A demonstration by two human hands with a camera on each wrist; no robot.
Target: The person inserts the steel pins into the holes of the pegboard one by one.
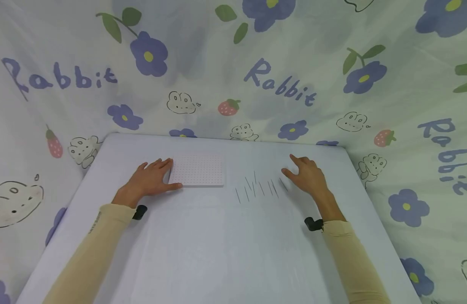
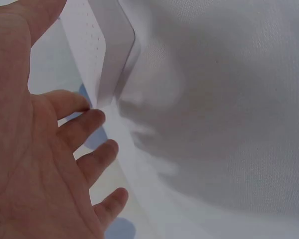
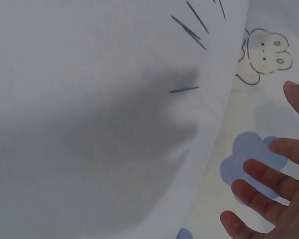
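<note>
A white board (image 1: 197, 170) dotted with rows of small holes lies at the back of the table, left of centre. My left hand (image 1: 151, 177) is at its left side, thumb by the front edge and spread fingers by the far left corner. The left wrist view shows those fingers loosely bent beside the board's side wall (image 2: 120, 45). Several thin dark needle-like pins (image 1: 255, 190) lie scattered to the right of the board. Over the table right of them hovers my right hand (image 1: 309, 175), fingers apart and holding nothing. One pin (image 3: 184, 90) lies apart, by that hand's shadow.
A white cloth covers the table (image 1: 218, 253). Close behind its back edge hangs a curtain (image 1: 203, 63) printed with flowers, rabbits and strawberries, which also runs along both sides. Small black devices (image 1: 314, 223) are strapped at both wrists.
</note>
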